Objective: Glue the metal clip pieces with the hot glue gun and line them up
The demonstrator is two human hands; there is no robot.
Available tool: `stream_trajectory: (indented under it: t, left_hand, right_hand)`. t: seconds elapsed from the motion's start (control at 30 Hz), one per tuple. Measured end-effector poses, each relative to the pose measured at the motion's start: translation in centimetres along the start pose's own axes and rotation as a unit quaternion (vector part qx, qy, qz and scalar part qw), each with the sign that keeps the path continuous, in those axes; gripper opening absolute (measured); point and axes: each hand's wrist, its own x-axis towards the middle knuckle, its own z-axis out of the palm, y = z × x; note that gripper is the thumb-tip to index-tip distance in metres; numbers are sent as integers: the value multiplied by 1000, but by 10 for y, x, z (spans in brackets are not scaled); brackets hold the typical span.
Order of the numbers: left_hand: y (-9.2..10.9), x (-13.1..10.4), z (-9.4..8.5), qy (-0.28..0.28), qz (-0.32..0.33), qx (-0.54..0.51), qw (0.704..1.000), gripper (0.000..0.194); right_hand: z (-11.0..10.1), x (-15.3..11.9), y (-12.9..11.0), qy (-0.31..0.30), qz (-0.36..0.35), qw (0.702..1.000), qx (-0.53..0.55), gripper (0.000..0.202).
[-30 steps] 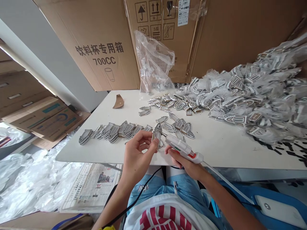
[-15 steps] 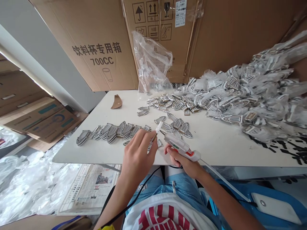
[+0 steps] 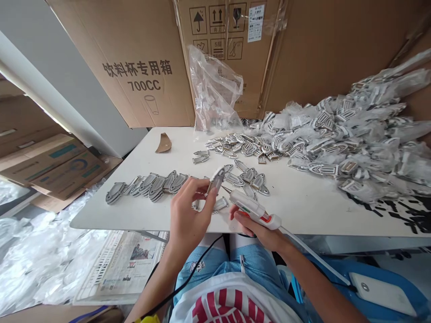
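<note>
Between the thumb and fingers of my left hand point(image 3: 190, 206) is a small grey-and-white slotted plastic piece point(image 3: 216, 179), tilted up above the table. My right hand point(image 3: 251, 223) is wrapped round a white glue gun point(image 3: 249, 202) with red and green details. Its metal tip points left, close beside the held piece; whether they touch I cannot tell. Behind the tip lies a loose cluster of similar pieces point(image 3: 251, 177). Left of my left hand, more pieces stand in overlapping stacks point(image 3: 156, 186). One piece point(image 3: 220, 205) lies flat just below the tip.
Many bagged pieces point(image 3: 336, 134) form a heap at the right, with black strips point(image 3: 400, 213) before it. Cardboard boxes point(image 3: 134, 40) wall the back, a clear plastic bag point(image 3: 215, 89) against them. The gun's white cord point(image 3: 313, 253) runs down right to a white block point(image 3: 382, 291).
My left hand has turned the piece so its slotted face shows, where its narrow edge showed before. The glue gun has lowered slightly, its tip now below the piece.
</note>
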Motion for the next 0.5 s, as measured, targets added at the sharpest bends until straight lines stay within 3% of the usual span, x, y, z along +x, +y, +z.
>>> stream_trajectory:
  t: [0.1, 0.17, 0.3, 0.5]
  left_hand:
    - [0, -2, 3, -25, -168, -200, 965, 20]
    - [0, -2, 5, -32, -218, -271, 937, 26]
    - [2, -2, 7, -13, -234, -301, 924, 30]
    - [0, -3, 6, -19, -240, -312, 919, 30]
  right_hand:
    - [-6, -2, 6, -21, -12, 999, 23, 36]
    - [-10, -1, 10, -36, -33, 997, 53, 32]
    - [-14, 3, 12, -10, -70, 991, 111, 24]
    - [-11, 4, 8, 3, -66, 992, 111, 25]
